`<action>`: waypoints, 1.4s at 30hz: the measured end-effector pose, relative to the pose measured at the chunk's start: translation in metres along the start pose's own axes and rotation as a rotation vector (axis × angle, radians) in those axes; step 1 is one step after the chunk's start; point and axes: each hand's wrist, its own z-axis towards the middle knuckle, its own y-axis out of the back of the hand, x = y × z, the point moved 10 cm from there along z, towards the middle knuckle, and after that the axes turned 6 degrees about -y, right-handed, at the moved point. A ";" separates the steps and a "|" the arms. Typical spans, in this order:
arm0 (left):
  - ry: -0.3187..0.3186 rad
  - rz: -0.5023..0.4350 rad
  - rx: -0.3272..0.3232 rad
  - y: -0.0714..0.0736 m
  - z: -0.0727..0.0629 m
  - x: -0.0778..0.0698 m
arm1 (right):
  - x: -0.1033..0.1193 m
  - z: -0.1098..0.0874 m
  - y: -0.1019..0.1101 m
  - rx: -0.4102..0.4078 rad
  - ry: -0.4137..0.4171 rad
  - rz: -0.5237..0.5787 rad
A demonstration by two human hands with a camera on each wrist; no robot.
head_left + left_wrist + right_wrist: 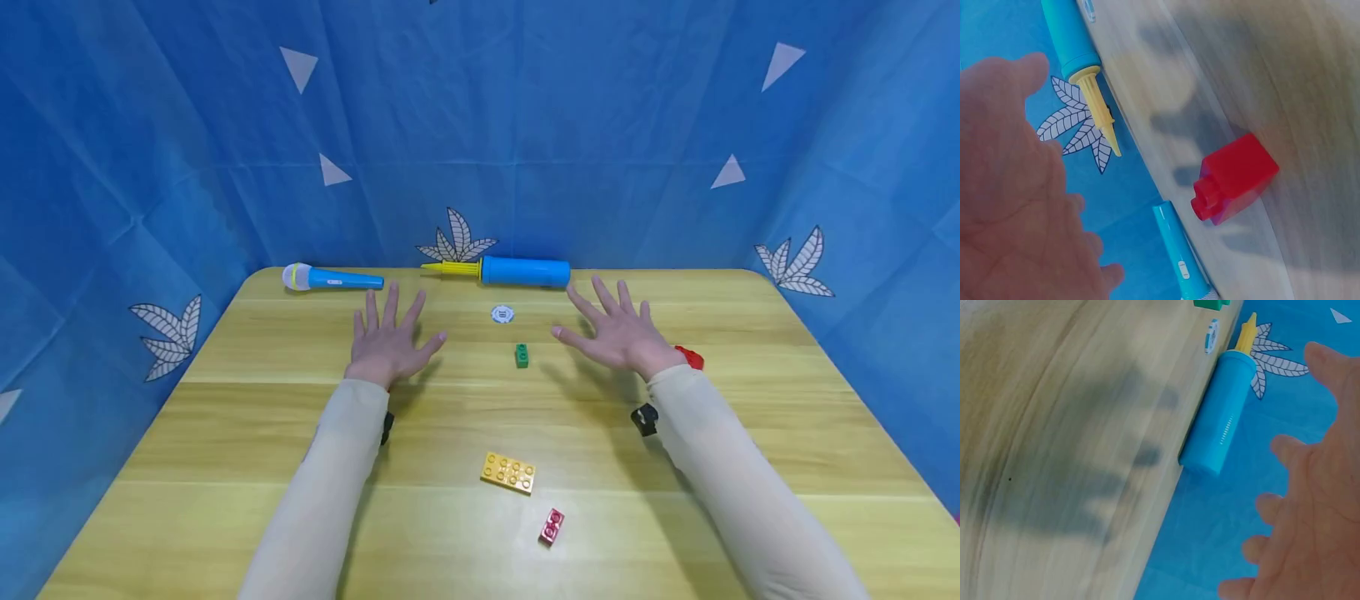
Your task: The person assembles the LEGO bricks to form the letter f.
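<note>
Tabletop [450,408], right hand [618,335], red object [692,359], unclear.

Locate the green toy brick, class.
In the head view, the green toy brick lies slightly right of centre, appearing between the left hand and right hand, just nearer the wearer than the poker chip.

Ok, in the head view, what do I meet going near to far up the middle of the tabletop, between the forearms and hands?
Dark red brick → yellow brick → green brick → blue-and-white chip → blue pump.
</note>
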 end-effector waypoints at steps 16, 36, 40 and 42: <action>-0.040 -0.098 0.077 -0.001 -0.013 0.002 | 0.015 -0.021 -0.011 0.122 0.021 0.101; -0.103 -0.189 0.079 -0.003 -0.029 0.017 | 0.059 -0.075 -0.036 0.159 0.220 0.078; -0.082 -0.212 0.093 -0.006 -0.035 0.026 | 0.069 -0.093 -0.046 0.154 0.250 0.066; -0.073 -0.218 0.097 -0.007 -0.037 0.030 | 0.074 -0.102 -0.051 0.148 0.277 0.067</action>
